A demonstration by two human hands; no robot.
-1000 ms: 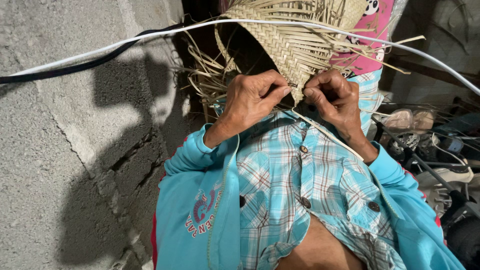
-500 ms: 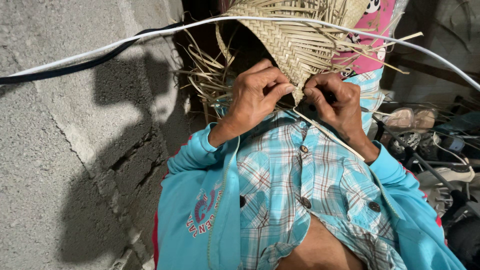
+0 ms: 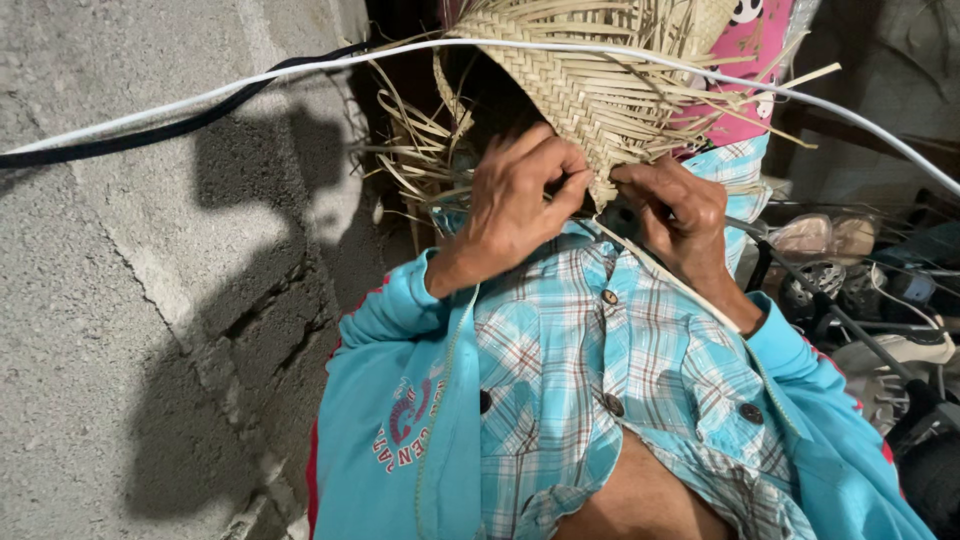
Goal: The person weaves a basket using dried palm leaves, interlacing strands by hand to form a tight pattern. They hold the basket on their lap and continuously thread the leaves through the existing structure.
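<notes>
Both hands work at the lower tip of the woven straw piece (image 3: 600, 90): the left hand (image 3: 515, 200) pinches a strand at that tip, and the right hand (image 3: 675, 210) grips a long pale strip (image 3: 665, 275) just beside it. Keeping each strand taut and flat should hold the weave tight. Behind the weave hangs a pink printed package (image 3: 745, 70); a white cable (image 3: 250, 85) crosses in front.

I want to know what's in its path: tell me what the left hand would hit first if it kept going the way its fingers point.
The left hand points right, at the woven straw piece's lower tip, which its fingertips seemingly already pinch. Just beyond is the right hand; depth is uncertain.
</notes>
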